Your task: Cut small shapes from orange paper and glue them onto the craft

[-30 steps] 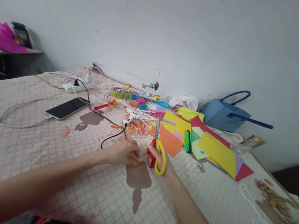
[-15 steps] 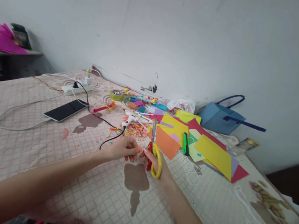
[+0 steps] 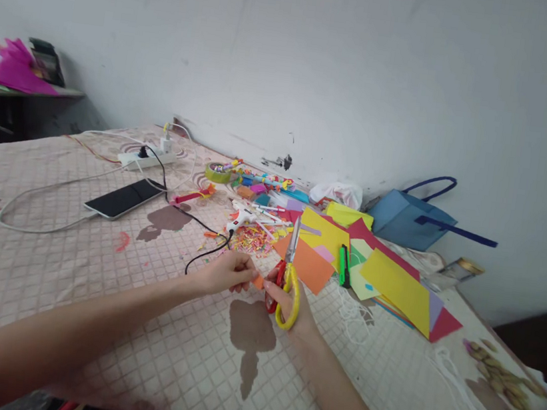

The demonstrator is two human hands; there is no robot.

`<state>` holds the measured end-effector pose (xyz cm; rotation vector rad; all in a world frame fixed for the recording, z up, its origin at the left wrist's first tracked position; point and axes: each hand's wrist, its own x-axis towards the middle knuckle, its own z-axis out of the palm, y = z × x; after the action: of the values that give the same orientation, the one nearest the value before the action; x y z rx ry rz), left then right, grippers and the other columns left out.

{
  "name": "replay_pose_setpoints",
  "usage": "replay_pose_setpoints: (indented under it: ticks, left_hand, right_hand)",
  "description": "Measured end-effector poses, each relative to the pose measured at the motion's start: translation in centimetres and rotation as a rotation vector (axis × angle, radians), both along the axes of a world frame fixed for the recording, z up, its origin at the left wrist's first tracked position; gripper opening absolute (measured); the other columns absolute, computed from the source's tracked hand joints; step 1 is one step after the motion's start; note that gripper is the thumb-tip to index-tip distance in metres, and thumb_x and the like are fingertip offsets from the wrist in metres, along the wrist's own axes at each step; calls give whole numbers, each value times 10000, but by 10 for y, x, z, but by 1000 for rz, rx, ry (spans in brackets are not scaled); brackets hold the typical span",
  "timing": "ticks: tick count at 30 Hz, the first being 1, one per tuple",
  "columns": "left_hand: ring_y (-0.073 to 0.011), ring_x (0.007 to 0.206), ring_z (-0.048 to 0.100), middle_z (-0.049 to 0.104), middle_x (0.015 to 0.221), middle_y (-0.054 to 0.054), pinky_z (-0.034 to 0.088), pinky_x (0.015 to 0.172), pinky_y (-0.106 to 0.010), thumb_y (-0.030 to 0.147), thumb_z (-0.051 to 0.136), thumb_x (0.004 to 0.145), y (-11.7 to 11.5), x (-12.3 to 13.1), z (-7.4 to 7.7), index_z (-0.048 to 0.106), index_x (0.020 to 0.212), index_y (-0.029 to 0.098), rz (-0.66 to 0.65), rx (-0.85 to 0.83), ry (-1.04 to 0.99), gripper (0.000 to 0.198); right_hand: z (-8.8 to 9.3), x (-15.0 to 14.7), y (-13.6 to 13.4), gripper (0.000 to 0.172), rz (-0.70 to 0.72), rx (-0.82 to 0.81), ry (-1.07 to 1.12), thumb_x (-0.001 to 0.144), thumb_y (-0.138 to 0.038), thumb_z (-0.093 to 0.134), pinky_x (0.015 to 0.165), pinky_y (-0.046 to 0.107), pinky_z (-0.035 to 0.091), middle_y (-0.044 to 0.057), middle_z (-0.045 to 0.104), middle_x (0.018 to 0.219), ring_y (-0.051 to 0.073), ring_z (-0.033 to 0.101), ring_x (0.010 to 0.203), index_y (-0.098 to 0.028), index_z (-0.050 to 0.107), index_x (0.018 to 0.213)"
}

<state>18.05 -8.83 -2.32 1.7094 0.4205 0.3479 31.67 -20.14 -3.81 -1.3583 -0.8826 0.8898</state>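
My left hand (image 3: 230, 272) pinches a small orange paper piece (image 3: 258, 282) between thumb and fingers. Just right of it, my right hand (image 3: 291, 301) has the scissors (image 3: 291, 261), with red and yellow handles, hooked in its fingers; the blades point away, toward the wall. The thumb and fingertips of my right hand reach the orange piece too. Beyond my hands lie an orange sheet (image 3: 306, 263), a heap of small colored paper bits (image 3: 253, 240) and a white glue gun (image 3: 241, 217) with a black cord.
A green cutter (image 3: 345, 266), yellow sheets (image 3: 397, 288) and white string (image 3: 354, 315) lie to the right. A blue bag (image 3: 410, 219) stands by the wall. At left are a tablet (image 3: 126, 198), cables and a power strip (image 3: 145, 160). Green tape (image 3: 218, 171) lies farther back.
The view has shifted slightly. My right fingertips have closed in on the orange piece, which shows more between both hands, and the scissors have tilted a little to the right.
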Motion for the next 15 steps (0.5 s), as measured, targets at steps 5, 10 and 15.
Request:
replay_pose_setpoints:
  ticks: [5, 10, 15]
  left_hand:
    - [-72, 449, 473, 554, 562, 13, 393, 448, -194, 434, 484, 832, -2, -1, -1, 508, 730, 144, -58, 57, 37, 308]
    - [-158, 812, 571, 611, 921, -66, 469, 690, -276, 356, 579, 801, -10, -6, 4, 547, 958, 162, 42, 532, -110, 252]
    - [-180, 896, 532, 598, 939, -85, 424, 783, -310, 209, 499, 861, -11, -8, 7, 597, 924, 154, -56, 923, -204, 130]
  right_hand:
    - [0, -1, -1, 215, 21, -30, -28, 693, -316, 666, 387, 192, 355, -69, 507, 572, 69, 435, 406, -198, 511, 785]
    - [0, -1, 1, 230, 5, -20, 72, 666, -307, 682, 350, 183, 323, -81, 495, 508, 65, 420, 362, -197, 496, 744]
    - [-8, 3, 4, 223, 108, 7, 172, 688, -323, 692, 342, 187, 308, -83, 464, 416, 68, 402, 320, -189, 515, 704]
